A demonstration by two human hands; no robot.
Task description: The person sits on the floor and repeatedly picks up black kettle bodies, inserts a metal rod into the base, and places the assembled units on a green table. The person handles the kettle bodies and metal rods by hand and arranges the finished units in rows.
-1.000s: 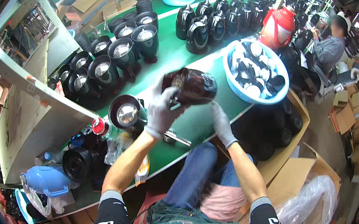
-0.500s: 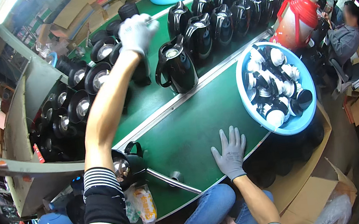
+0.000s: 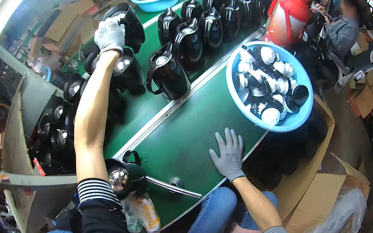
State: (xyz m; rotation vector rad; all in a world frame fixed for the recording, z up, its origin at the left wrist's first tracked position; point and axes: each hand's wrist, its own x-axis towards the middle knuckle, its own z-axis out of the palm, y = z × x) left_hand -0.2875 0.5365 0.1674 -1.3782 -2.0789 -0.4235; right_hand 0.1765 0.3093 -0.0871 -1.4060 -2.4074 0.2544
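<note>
At the far left of the green table, my left hand (image 3: pixel 111 36), in a grey-white glove, is closed at the side of a black jug (image 3: pixel 133 28). That jug is tilted and raised above other black jugs; its handle is hidden by my glove. Close below it stands an open black jug (image 3: pixel 128 72). My right hand (image 3: pixel 229 153), also gloved, lies flat on the green tabletop (image 3: pixel 186 149) with its fingers spread, holding nothing. Between the hands, beyond the metal rail, a black jug with a spout lid (image 3: pixel 169 74) stands upright.
A blue basin (image 3: pixel 307 100) of black-and-white lids sits right, beside a red thermos flask (image 3: pixel 289 20). Rows of lidded black jugs (image 3: pixel 212 26) stand beyond. Near my left forearm are an open jug (image 3: pixel 126 176) and a metal bar (image 3: pixel 174 187). A co-worker (image 3: pixel 342 30) sits far right.
My left hand has moved left and now has a black jug raised and tilted at it. My right hand stays flat on the table. The whole view has shifted slightly.
</note>
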